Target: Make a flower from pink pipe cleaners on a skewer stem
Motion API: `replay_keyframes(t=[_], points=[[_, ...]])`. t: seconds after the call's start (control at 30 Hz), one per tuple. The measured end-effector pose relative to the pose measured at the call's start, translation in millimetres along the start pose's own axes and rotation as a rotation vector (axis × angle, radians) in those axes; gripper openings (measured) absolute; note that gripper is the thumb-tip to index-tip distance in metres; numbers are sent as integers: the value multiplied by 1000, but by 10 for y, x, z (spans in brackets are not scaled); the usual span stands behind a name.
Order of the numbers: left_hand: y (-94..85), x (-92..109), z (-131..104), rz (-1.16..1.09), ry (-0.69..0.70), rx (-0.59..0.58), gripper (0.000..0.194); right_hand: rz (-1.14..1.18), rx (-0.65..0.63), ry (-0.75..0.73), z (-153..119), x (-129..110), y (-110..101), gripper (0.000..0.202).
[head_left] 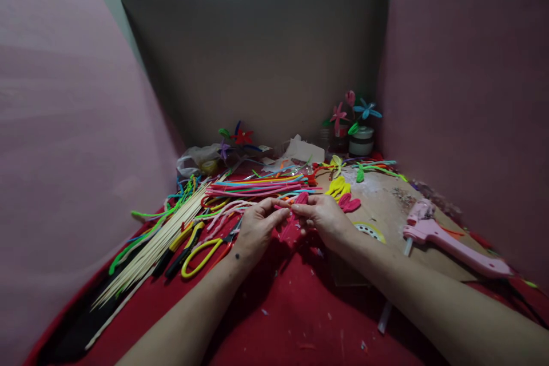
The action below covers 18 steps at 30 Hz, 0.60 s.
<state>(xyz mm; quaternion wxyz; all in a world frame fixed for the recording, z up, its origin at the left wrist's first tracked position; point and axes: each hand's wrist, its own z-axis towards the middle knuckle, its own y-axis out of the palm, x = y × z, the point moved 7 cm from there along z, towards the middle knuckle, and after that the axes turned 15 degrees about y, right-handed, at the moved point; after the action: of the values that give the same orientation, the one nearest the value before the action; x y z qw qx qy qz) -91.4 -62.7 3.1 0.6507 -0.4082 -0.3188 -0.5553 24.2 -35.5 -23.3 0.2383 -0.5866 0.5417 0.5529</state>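
A: Hand pose?
B: Forearms angle in from the near side and converge. Left hand has thumb and index pinched, wrist bent inward. Right hand roughly mirrors it, fingertips near the left's.
A: Gripping?
B: Both closed on the pink fuzzy piece, held between them over the red desk.
A: Nearby?
B: Scissors left of left hand. Glue gun well right, on cardboard.
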Motion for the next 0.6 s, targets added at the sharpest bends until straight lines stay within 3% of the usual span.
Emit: replay_keyframes(t=[0.27,0.33,0.43,0.5,0.6], points=[[-50,-8,17,-61,-28,61,14,-44,-24,-30,-18,-26,39,7],[-70,-66,32,-203,-62,104,20,-38,-25,-41,-12,-30,35,8],[-96,-274,19,-475,-231,201,28,-14,-59,-62,-2,-37,48,9],[-23,-387,-17,-561,-366,119,23,-18,-91,-83,-3,-49,66,10],[142,-417,-107,-619,-498,-117,15,-45,-100,-92,-12,-61,75,13]])
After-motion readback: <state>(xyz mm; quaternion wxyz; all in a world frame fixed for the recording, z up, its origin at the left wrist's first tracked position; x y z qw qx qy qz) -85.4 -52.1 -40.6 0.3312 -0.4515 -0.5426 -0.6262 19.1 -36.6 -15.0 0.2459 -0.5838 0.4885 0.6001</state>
